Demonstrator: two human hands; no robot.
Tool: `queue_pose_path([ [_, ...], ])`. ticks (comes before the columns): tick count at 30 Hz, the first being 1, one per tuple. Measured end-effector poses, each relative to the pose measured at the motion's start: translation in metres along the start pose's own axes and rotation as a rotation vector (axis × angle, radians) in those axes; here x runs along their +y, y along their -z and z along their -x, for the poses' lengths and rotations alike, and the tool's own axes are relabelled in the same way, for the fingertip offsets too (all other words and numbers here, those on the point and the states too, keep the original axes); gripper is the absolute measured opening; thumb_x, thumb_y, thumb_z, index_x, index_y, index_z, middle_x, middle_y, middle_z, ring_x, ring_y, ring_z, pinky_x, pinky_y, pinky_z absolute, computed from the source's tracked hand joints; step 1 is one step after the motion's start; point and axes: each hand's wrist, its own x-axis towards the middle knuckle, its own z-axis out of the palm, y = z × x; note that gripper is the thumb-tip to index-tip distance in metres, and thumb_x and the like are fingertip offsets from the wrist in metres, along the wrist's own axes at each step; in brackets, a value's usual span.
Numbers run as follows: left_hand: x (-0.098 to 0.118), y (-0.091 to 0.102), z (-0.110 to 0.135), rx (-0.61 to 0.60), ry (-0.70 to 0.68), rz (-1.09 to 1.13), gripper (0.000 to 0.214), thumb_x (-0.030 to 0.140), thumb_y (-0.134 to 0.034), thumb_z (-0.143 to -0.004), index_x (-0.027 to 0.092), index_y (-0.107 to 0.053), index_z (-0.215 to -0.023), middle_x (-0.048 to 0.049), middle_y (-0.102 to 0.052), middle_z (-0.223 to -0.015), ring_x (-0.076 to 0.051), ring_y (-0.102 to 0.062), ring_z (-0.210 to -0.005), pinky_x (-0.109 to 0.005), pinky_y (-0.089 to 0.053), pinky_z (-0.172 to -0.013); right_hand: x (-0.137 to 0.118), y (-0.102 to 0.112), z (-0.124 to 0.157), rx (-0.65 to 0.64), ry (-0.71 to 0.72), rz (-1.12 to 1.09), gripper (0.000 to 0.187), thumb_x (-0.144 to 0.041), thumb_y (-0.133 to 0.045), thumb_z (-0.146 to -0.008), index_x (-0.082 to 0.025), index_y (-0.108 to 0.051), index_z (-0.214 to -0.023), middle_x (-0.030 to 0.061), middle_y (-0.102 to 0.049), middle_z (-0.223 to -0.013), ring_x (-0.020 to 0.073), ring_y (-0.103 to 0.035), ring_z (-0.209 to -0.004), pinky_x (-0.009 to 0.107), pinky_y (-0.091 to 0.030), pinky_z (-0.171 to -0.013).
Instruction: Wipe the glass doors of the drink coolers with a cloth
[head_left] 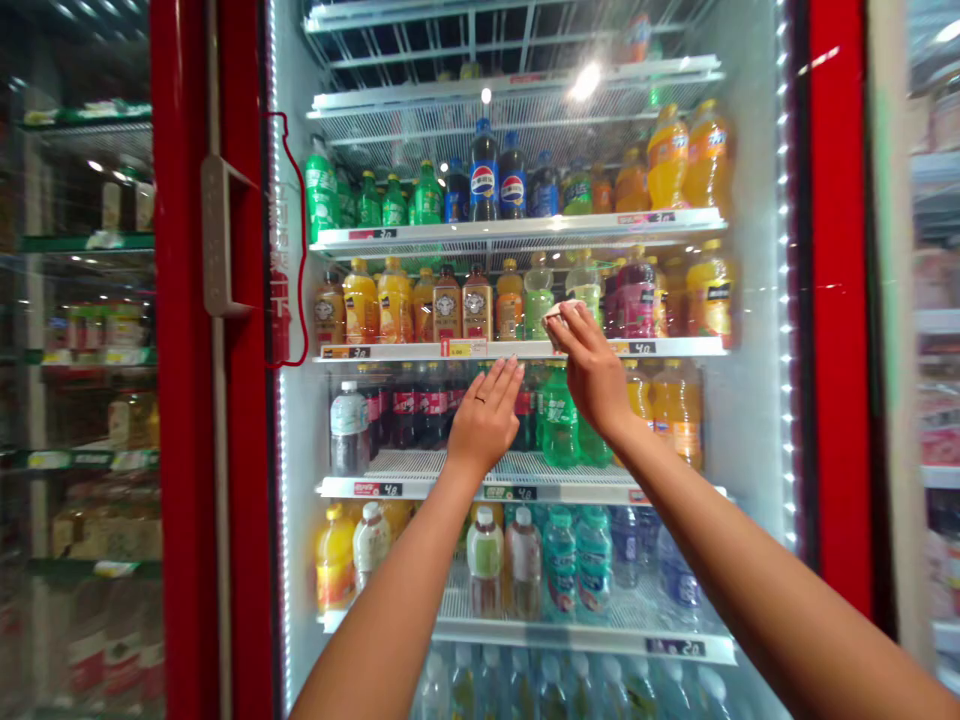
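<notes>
We stand in shop: red glass-door drinks cooler (184,400), rows of bottles (484,170) inside, price tags (466,348) along shelf edges (517,350), more stocked racks (82,240) either side.

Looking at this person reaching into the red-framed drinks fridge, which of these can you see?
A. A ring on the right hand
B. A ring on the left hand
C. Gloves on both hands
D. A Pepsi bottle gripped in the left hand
B. A ring shows on a finger of the left hand, while the right hand, pinching a pale item, shows none.
</notes>
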Motion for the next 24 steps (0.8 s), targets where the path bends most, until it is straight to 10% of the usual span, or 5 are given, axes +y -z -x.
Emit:
queue_pose_path([
  [8, 0.002, 0.003, -0.001, -0.037, 0.023, -0.031, 0.071, 0.013, -0.050, -0.096, 0.014, -0.043, -0.167, -0.0077, -0.042, -0.174, -0.021, -0.037, -0.164, -0.039, -0.033, -0.136, 0.005, 0.011, -0.020, -0.238, 0.267, 0.010, 0.065, -0.001, -0.041, -0.105, -0.032, -0.055, -0.159, 0.0013, -0.054, -0.167, 0.0255, -0.042, -0.161, 0.053, -0.049, -0.130],
  [16, 0.001, -0.001, 0.000, -0.020, 0.022, -0.011, 0.080, 0.012, -0.051, -0.095, 0.015, -0.031, -0.172, -0.0080, -0.042, -0.174, -0.022, -0.036, -0.165, -0.040, -0.031, -0.137, 0.001, 0.010, -0.001, -0.072, 0.052, 0.037, 0.074, 0.002, -0.041, -0.103, -0.037, -0.046, -0.165, 0.0011, -0.050, -0.170, 0.0300, -0.039, -0.162, 0.060, -0.049, -0.129],
  [24, 0.001, -0.001, 0.000, 0.002, 0.016, -0.020, 0.074, 0.011, -0.050, -0.094, 0.014, -0.041, -0.168, -0.0083, -0.044, -0.173, -0.022, -0.037, -0.164, -0.040, -0.033, -0.136, 0.005, 0.007, -0.015, -0.194, 0.160, 0.026, 0.073, 0.000, -0.043, -0.103, -0.039, -0.047, -0.165, -0.0006, -0.051, -0.169, 0.0283, -0.040, -0.162, 0.055, -0.050, -0.129],
])
